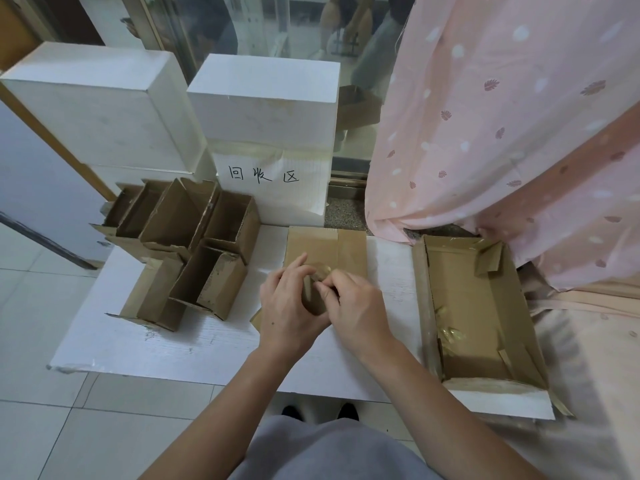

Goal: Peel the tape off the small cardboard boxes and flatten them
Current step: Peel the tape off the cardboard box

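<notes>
A flattened cardboard box (pixel 325 245) lies on the white board (pixel 194 344) in the middle. Over its near edge my left hand (pixel 289 306) and my right hand (pixel 353 306) meet, both curled round a crumpled wad of brown tape (pixel 313 299). My right fingers pinch its top end. Several small open cardboard boxes (pixel 194 244) stand clustered at the left of the board, some with torn flaps.
A large shallow cardboard tray (pixel 485 306) holding bits of peeled tape sits at the right. Two big white boxes (pixel 263 98) stand behind, one with a handwritten paper sign (pixel 266 174). A pink patterned curtain (pixel 502 133) hangs at the right. Tiled floor lies at the left.
</notes>
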`<state>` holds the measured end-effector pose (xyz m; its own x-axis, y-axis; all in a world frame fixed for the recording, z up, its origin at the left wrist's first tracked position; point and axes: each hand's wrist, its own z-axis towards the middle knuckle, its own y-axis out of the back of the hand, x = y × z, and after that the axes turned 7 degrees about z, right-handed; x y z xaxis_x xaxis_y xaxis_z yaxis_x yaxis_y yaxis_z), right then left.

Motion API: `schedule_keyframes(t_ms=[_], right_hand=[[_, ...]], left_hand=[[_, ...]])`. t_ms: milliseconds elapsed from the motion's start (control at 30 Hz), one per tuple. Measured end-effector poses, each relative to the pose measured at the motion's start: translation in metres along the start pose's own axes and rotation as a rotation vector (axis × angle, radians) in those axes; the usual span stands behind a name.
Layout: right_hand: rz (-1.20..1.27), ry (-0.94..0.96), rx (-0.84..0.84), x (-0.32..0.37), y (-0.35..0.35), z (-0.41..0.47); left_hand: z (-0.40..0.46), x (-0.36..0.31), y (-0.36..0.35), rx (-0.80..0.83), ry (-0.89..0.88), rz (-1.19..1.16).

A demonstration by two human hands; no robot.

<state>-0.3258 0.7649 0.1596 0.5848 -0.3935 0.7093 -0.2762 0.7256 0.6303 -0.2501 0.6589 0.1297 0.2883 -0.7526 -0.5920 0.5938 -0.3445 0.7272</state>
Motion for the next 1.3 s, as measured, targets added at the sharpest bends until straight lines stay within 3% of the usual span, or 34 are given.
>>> schedule_keyframes(t_ms=[133,600,1300], right_hand=[[0.056,-0.052,-0.02,0.001,-0.001,0.001],[0.265,-0.169,-0.095,-0.003,0.007,0.013],[0.3,-0.088,0.258,-0.031,0.021,0.008]], left_hand=[[-0.001,0.004,-0.002,-0.048,-0.042,-0.003],[0.004,0.012,0.005,0.01,-0.071,-0.088],[-0.004,0.024,0.006,0.069,-0.064,-0.144]])
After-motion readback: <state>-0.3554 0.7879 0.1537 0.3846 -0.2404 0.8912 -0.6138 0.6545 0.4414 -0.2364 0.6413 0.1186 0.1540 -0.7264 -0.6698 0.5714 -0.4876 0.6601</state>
